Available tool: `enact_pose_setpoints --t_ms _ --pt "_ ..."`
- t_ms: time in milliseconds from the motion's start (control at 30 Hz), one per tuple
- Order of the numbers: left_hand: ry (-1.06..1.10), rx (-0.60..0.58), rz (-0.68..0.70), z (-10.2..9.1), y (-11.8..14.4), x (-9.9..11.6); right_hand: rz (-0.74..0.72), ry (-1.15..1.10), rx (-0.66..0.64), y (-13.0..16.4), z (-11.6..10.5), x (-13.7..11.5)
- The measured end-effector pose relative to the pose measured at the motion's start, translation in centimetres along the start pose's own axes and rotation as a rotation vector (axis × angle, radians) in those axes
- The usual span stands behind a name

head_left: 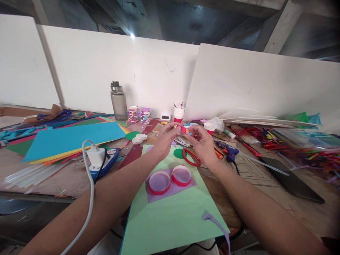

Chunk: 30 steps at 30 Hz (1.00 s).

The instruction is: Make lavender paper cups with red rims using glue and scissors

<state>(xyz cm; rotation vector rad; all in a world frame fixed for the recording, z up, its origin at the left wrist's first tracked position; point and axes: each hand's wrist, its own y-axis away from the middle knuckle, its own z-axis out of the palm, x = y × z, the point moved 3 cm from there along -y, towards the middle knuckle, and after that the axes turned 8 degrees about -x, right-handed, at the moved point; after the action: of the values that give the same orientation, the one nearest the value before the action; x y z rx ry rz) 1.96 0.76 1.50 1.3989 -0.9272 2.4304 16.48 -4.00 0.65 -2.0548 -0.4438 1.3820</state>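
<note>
your arms reach forward over the pale green paper sheet (170,212), wrists raised. your left hand (166,138) and right hand (202,141) meet above its far edge, fingertips pinched on the two ends of a small red paper strip (183,129) held between them. nearer you on that sheet, two red-rimmed card rings (170,180) lie side by side on a lilac paper piece (170,191).

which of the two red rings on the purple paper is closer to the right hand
The ring on the right, lying nearer the red scissors. It sits almost below the right hand, while the other ring lies further left, below the left forearm.
</note>
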Motion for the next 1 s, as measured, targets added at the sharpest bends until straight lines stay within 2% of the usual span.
enact_pose_setpoints --t_ms 100,267,1000 --pt "0.007 -0.015 -0.039 0.16 0.11 0.09 0.003 -0.011 -0.007 0.04 0.07 -0.23" --pt "-0.044 0.008 -0.007 0.06 0.24 0.15 0.0 0.028 -0.014 0.16 0.13 -0.87" --pt "-0.148 0.005 0.026 -0.07 0.27 -0.08 0.048 -0.025 -0.023 0.15 0.11 -0.18"
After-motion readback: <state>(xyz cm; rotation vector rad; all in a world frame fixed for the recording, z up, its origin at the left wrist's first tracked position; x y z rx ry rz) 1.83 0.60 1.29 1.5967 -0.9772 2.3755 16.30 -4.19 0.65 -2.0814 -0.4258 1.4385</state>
